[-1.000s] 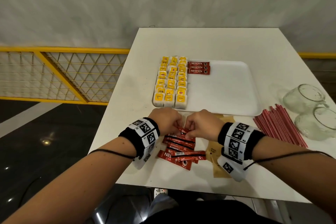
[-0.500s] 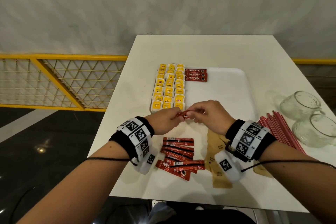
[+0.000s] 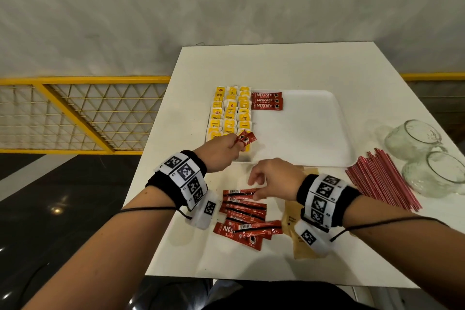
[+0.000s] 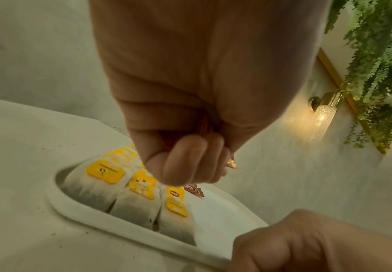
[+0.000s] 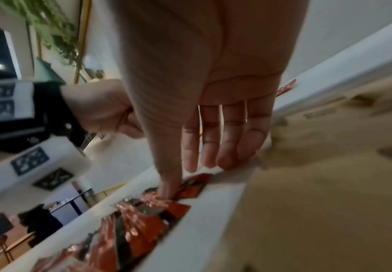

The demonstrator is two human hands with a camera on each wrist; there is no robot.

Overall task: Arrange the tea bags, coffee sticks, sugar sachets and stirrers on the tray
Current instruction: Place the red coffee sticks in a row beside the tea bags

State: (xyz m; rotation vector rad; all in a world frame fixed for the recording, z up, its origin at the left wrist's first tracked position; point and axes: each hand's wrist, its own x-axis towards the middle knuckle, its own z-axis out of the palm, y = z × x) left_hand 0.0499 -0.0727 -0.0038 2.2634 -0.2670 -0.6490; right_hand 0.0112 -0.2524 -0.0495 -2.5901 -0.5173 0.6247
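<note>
A white tray point(image 3: 314, 131) lies mid-table with rows of yellow tea bags point(image 3: 230, 113) along its left side and three red coffee sticks point(image 3: 267, 100) at the far end. My left hand point(image 3: 221, 151) grips red coffee sticks point(image 3: 244, 139) above the tray's near-left corner; in the left wrist view the curled fingers point(image 4: 185, 162) hide most of them. My right hand point(image 3: 271, 178) hovers with straight fingers point(image 5: 211, 143) over the loose coffee sticks point(image 3: 245, 211) on the table, its thumb touching one. Brown sugar sachets point(image 3: 293, 224) lie under my right wrist. Red stirrers point(image 3: 380, 181) lie at the right.
Two clear glass mugs point(image 3: 425, 156) lie at the table's right edge beside the stirrers. A yellow mesh railing point(image 3: 75, 113) runs to the left of the table. The table's near edge point(image 3: 251, 279) is just below the loose sticks.
My left hand has carried the coffee sticks forward over the tray's near-left corner. My right hand let go of them and dropped back to the loose sticks on the table.
</note>
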